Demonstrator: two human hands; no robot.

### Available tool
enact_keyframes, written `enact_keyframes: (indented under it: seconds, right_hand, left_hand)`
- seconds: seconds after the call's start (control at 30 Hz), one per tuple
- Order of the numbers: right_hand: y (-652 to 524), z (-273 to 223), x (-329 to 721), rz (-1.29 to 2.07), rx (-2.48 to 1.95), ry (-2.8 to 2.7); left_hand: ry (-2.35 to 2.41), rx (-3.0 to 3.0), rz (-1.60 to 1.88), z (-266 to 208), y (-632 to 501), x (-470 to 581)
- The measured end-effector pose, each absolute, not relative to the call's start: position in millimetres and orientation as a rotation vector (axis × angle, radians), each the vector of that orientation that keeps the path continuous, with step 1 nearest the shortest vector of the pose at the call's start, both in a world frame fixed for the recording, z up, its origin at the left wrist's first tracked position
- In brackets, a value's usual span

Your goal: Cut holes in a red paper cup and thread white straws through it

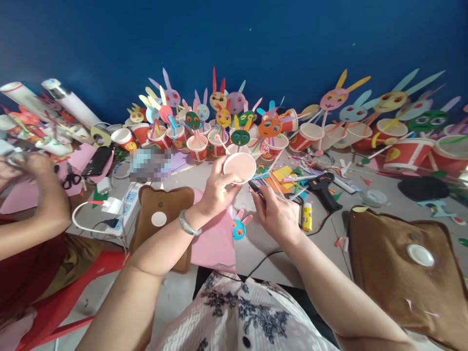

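My left hand [216,192] is closed around a paper cup [239,168]; its round pale end with a white rim faces me. Just right of the cup, my right hand [276,212] grips a slim dark tool [257,189]. The tool's tip is close to the cup's lower edge; whether it touches, and whether it is a knife or scissors, I cannot make out. Below and between my hands lies a blue paper rabbit head [239,229] with pink ears, beside pink paper [214,243]. Near my right hand are a yellow glue stick [307,217] and a black glue gun [323,190].
Red and white paper cups [197,147] with paper rabbit figures line the blue wall. Brown hot-water bags [398,292] lie on both sides. A power strip [128,207] with cables, a phone [98,161] and scissors [70,178] are at left, near another person's arm [36,209].
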State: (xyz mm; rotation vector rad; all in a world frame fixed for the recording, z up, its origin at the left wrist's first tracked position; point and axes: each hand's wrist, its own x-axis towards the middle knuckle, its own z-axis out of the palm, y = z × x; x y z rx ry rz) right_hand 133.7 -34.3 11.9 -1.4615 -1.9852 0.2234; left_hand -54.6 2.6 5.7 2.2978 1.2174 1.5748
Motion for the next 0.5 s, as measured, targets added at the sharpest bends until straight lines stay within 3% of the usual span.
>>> enact_keyframes:
  seconds: [0.07, 0.23, 0.3, 0.4, 0.43, 0.5]
  right_hand:
    - [-33.0, 12.6, 134.5, 0.267, -1.454, -1.983]
    - [-28.7, 15.2, 136.5, 1.081, -1.270, -1.808]
    - [-29.9, 14.1, 136.1, 0.878, -1.340, -1.858]
    - [-32.8, 12.2, 134.6, 0.272, -1.488, -1.972]
    - [-33.2, 12.3, 134.2, 0.211, -1.499, -1.980]
    - [-32.3, 14.3, 134.0, 0.438, -1.463, -1.938]
  left_hand:
    - [1.207, 2.304, 1.591, 4.9, 2.9, -54.2]
    - [1.165, 2.309, 1.616, 5.4, 1.9, -53.6]
    - [1.163, 2.303, 1.622, 6.0, 1.6, -53.4]
    - [1.167, 2.289, 1.623, 6.0, 1.8, -52.9]
    - [1.178, 2.285, 1.617, 5.7, 2.0, -52.8]
    - [1.202, 2.286, 1.605, 4.9, 2.4, -52.6]
